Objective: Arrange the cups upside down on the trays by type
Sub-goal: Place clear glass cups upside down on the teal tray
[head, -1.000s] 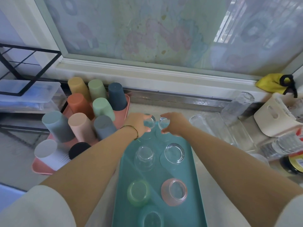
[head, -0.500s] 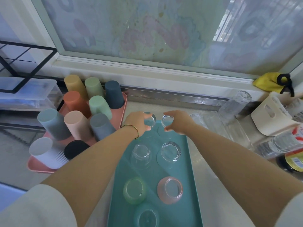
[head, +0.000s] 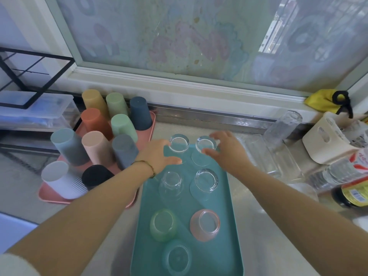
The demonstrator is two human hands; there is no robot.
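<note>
Head view: clear glasses (head: 178, 143) stand base-up on teal tray (head: 185, 208).

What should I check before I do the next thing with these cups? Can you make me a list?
1. Left hand and right hand free: ok, both open.
2. Far pair of clear round glasses upside down on the teal plastic tray: ok.
3. Other glasses on that tray upside down: ok.
4. Coloured plastic cups upside down on the pink tray: ok.
5. Tall clear glass on the counter, right of the trays, on a tray: not ok.
</note>
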